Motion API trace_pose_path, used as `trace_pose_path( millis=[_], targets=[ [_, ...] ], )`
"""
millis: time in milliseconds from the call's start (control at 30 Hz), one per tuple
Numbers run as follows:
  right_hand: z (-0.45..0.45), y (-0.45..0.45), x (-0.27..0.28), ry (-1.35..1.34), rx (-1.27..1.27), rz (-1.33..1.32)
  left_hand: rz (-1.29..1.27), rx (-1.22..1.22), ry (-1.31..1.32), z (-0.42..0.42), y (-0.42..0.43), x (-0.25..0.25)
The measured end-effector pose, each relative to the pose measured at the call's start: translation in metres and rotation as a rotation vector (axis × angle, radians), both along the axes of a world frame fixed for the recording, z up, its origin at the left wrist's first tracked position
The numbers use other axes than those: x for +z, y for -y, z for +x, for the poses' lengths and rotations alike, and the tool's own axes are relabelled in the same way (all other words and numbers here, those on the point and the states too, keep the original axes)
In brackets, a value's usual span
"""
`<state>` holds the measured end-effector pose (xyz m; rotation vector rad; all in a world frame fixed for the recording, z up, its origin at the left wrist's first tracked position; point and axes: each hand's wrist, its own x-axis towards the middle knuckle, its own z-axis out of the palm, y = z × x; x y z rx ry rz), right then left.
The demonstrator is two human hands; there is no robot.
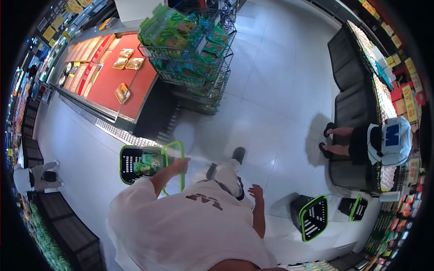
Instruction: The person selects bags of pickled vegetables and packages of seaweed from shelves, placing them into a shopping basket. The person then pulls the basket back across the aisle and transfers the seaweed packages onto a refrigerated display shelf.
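Head view: left hand (pixel 181 166) closed round green handle (pixel 182 181) of black shopping basket (pixel 129 170), 8 o'clock; green packets (pixel 147 165) already inside, part of basket bare; right hand (pixel 256 192), 5 o'clock, empty, fingers apart. Wire rack (pixel 225 56), 11 o'clock, and red-topped counter (pixel 105 84), 10 o'clock, obstruct that side; floor basket (pixel 298 210) and farther basket (pixel 346 205), 4 o'clock; person (pixel 392 140), 3 o'clock

Floor (pixel 266 104): pale tiles; two black baskets (pixel 299 208) standing at right | Shopping basket (pixel 129 166): green packets (pixel 148 165) inside | Counter (pixel 106 92): red top, four wrapped trays (pixel 122 93) visible | Wire rack (pixel 226 74): tiers of green bags (pixel 162 29) | Right stand (pixel 350 106): pale goods (pixel 383 97), kind unclear | Left stand (pixel 74 223): green produce (pixel 47 235)
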<state>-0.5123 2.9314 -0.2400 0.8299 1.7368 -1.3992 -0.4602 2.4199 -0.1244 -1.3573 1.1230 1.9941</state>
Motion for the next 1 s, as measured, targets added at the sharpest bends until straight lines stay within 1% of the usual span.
trace_pose_path(
  millis=[33,67,133,167,200,233,267,333,433,467,533,600,667,733,833,867,967,1000],
  targets=[
    [-0.009,-0.008,0.006,-0.039,-0.091,-0.048,0.03,0.019,0.016,-0.029,-0.017,-0.005],
    [-0.024,-0.021,0.004,-0.047,-0.12,-0.063,0.02,0.063,0.028,-0.057,-0.033,-0.009],
    [-0.047,-0.072,-0.051,-0.342,0.156,0.002,-0.005,0.142,0.034,-0.108,-0.048,-0.007],
    [-0.057,-0.088,-0.032,-0.316,0.161,0.067,-0.012,0.176,0.048,-0.128,-0.059,-0.009],
    [-0.061,-0.109,-0.016,-0.282,0.164,0.135,0.001,0.152,0.02,-0.144,-0.064,-0.013],
    [-0.065,-0.124,-0.001,-0.208,0.074,0.145,0.011,0.169,0.014,-0.16,-0.072,-0.015],
    [-0.068,-0.139,0.013,-0.138,-0.021,0.157,0.015,0.181,0.016,-0.171,-0.078,-0.012],
    [-0.088,-0.167,0.022,0.052,-0.385,0.062,-0.03,0.213,0.021,-0.199,-0.093,0.015],
    [-0.115,-0.2,0.022,0.085,-0.419,0.122,-0.107,0.33,0.09,-0.238,-0.109,0.035],
    [-0.127,-0.21,0.018,0.094,-0.426,0.134,-0.079,0.355,0.08,-0.247,-0.114,0.04],
    [-0.163,-0.232,-0.003,0.09,-0.374,0.129,-0.028,0.412,0.053,-0.268,-0.119,0.047],
    [-0.206,-0.257,-0.021,0.07,-0.275,0.126,-0.036,0.454,-0.024,-0.29,-0.133,0.038],
    [-0.255,-0.279,-0.038,0.026,-0.141,0.118,-0.025,0.471,-0.057,-0.311,-0.147,0.039],
    [-0.314,-0.31,-0.053,-0.044,0.028,0.124,0.028,0.484,-0.062,-0.355,-0.177,0.05],
    [-0.406,-0.362,-0.08,-0.21,0.358,0.171,-0.13,0.508,-0.08,-0.417,-0.211,0.049],
    [-0.44,-0.382,-0.092,-0.287,0.484,0.196,-0.158,0.551,-0.062,-0.438,-0.225,0.058],
    [-0.551,-0.43,-0.134,-0.518,0.7,0.214,-0.219,0.634,-0.102,-0.5,-0.243,0.072],
    [-0.599,-0.406,-0.066,-0.256,0.481,0.144,-0.215,0.659,-0.128,-0.516,-0.247,0.078]
  ],
)
